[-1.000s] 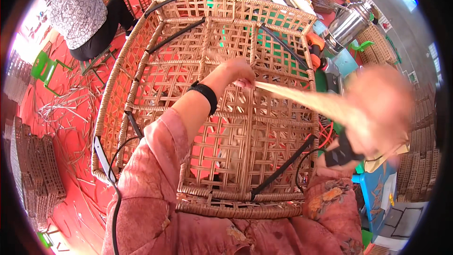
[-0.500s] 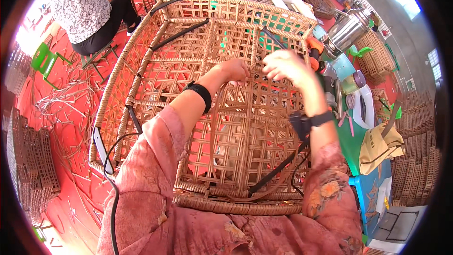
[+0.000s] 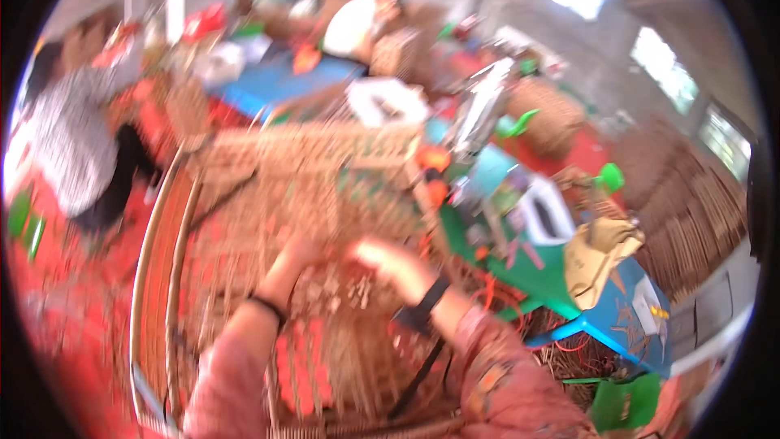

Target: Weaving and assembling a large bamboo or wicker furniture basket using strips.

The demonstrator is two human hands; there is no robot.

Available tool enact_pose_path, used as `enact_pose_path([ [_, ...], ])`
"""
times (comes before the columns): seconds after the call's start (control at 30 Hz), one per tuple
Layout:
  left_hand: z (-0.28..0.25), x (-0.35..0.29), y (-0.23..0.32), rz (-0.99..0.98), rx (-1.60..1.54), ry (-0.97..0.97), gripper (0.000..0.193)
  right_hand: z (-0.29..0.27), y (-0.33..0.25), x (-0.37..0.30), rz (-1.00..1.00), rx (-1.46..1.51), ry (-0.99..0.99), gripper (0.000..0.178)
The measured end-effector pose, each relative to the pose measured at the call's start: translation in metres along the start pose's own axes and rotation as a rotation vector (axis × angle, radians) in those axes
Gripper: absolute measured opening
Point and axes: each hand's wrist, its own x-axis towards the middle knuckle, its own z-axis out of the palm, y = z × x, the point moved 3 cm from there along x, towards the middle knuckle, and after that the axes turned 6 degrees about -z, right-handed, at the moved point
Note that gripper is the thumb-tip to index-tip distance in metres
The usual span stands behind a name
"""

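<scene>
A large tan woven basket (image 3: 305,146) with open latticework spreads out in front of me, its picture smeared by motion. Over its middle is my left hand (image 3: 301,252), close to the weave; the fingers are too blurred to read. My right hand (image 3: 380,258) comes in from the other side and points toward the left one, with a small gap between them. Whether either hand holds a strand of the weave cannot be made out. Dark bars cross the basket's lattice, and both my wrists wear black bands.
On the right, a green table (image 3: 467,248) bears orange-and-black tools, a white tray-like piece (image 3: 544,210) and a beige cloth bag (image 3: 597,264). A blue table (image 3: 626,325) adjoins it. A person (image 3: 77,138) sits at the left. Stacked woven panels (image 3: 682,211) stand far right.
The view has swung up and to the right, so more of the far room shows and everything blurs. In the picture, both hands and the basket sit lower and further left.
</scene>
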Motion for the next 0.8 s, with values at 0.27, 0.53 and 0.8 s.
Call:
enact_pose_path([
  [0.27,0.023,-0.016,-0.006,-0.165,-0.131,0.431,0.028,-0.013,0.089,0.059,0.413,0.420,-0.289,0.016],
  [0.53,0.022,-0.018,-0.004,-0.040,-0.373,0.275,0.026,-0.007,0.046,0.047,0.348,0.030,-0.421,0.017],
  [0.8,0.026,0.007,-0.034,-0.076,-0.507,0.128,0.021,-0.024,0.037,0.045,0.251,-0.263,-0.383,0.027],
])
